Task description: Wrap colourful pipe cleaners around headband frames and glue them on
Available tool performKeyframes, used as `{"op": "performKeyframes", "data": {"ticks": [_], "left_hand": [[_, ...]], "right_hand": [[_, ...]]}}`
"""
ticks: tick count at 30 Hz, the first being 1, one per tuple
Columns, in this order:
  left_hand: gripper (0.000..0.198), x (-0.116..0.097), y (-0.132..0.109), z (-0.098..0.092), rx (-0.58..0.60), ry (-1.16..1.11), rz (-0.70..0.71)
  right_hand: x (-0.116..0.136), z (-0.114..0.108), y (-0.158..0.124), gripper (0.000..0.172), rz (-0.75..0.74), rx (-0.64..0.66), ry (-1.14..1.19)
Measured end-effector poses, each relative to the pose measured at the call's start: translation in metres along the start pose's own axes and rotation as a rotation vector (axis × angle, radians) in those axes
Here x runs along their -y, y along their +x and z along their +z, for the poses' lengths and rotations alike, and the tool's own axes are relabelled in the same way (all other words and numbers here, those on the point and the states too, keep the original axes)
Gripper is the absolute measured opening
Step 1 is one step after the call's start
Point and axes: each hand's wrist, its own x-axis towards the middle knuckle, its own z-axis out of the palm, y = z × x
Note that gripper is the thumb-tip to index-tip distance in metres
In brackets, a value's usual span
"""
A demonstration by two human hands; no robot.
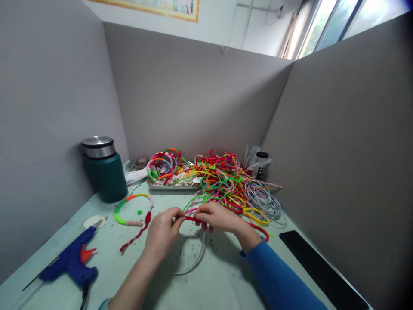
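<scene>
Between my two hands a short stretch of red pipe cleaner [191, 218] shows, pinched at both ends. My left hand [164, 230] closes thumb and finger on its left end. At the other end, my right hand [217, 216] grips it with curled fingers. A grey cord [199, 257] hangs below my right hand and curves down onto the table; whether it joins the red piece is hidden by the fingers. Left of my left hand lie a multicoloured ring [119, 211] with a gap at its right side and a twisted red strand [137, 237].
A blue glue gun [69, 258] rests at the left, near a green flask [106, 176]. Behind my hands are a metal tray [174, 187] with rings, a tangled pile of pipe cleaners [222, 172] and coiled grey cord [264, 200]. A black strip [319, 267] lies at the right.
</scene>
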Motion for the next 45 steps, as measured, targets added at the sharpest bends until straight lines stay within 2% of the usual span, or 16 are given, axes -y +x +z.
{"op": "performKeyframes", "data": {"ticks": [3,7,14,20,23,25,27,28,30,33,37,41,45], "left_hand": [[0.016,-0.001,0.001,0.0,0.008,0.009,-0.006],[0.015,0.001,0.002,0.002,0.025,0.024,-0.069],[0.018,0.007,0.001,0.007,0.225,0.175,-0.092],[0.024,0.012,0.002,0.008,0.245,0.233,-0.098],[0.026,0.012,0.004,0.006,0.251,0.262,-0.085],[0.026,0.011,0.005,0.005,0.275,0.269,-0.092],[0.025,0.01,0.005,0.005,0.303,0.274,-0.108],[0.025,0.009,0.005,0.005,0.312,0.277,-0.115],[0.025,0.007,0.004,0.006,0.309,0.282,-0.12],[0.024,0.003,0.002,0.006,0.296,0.274,-0.125],[0.022,-0.001,0.001,0.006,0.323,0.212,-0.115],[0.022,-0.001,0.001,0.006,0.314,0.168,-0.111],[0.021,0.001,0.0,0.006,0.295,0.132,-0.106]], "right_hand": [[-0.002,0.001,0.001,0.009,0.03,0.018,0.035],[-0.01,0.005,0.003,0.008,0.021,-0.007,0.017],[-0.027,0.011,0.009,0.008,0.132,0.107,-0.05],[-0.027,0.015,0.011,0.009,0.104,0.025,-0.039],[-0.022,0.008,0.01,0.011,0.049,0.006,-0.104],[-0.018,-0.006,0.006,0.02,0.069,-0.081,-0.222],[-0.017,-0.027,0.0,0.031,0.193,-0.275,-0.381],[-0.018,-0.038,-0.004,0.033,0.286,-0.413,-0.472],[-0.023,-0.06,-0.012,0.026,0.336,-0.538,-0.498],[-0.036,-0.077,-0.016,0.018,0.341,-0.636,-0.42],[-0.051,-0.065,-0.003,0.013,0.245,-0.649,-0.152],[-0.049,-0.048,0.013,0.022,0.084,-0.677,0.159],[-0.041,-0.055,0.01,0.034,-0.057,-0.722,0.378]]}}
